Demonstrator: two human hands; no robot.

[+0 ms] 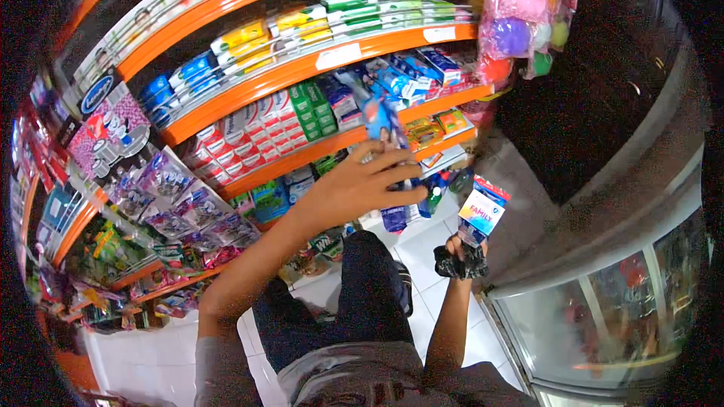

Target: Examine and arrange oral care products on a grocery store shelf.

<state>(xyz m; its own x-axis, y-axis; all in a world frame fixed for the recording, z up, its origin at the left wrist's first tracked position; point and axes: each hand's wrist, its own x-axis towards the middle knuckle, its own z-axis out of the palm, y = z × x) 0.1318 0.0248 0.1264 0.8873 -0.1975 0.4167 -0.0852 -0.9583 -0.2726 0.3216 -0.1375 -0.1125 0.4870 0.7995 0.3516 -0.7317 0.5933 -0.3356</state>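
My left hand [362, 183] is stretched forward at the lower shelves, fingers spread over a long blue packet [382, 121]. The packet crosses the orange shelf edge and its upper part is blurred. My thumb is hidden; the packet seems held beneath the palm. A dark blue pack end [393, 217] shows below my fingers, and I cannot tell if it belongs to the same packet. Lower right, my right hand [457, 249] grips an upright blue and red packet [482, 212] bearing writing, together with a crumpled black plastic bag [461, 262].
Orange-edged shelves [339, 56] hold soap boxes [243, 39], red and white toothpaste cartons [249, 133] and green cartons [312, 110]. Hanging packs [192, 198] are on the left. Wrapped colourful bath puffs [512, 34] hang at upper right. A glass display case [599, 316] borders the tiled floor [435, 299].
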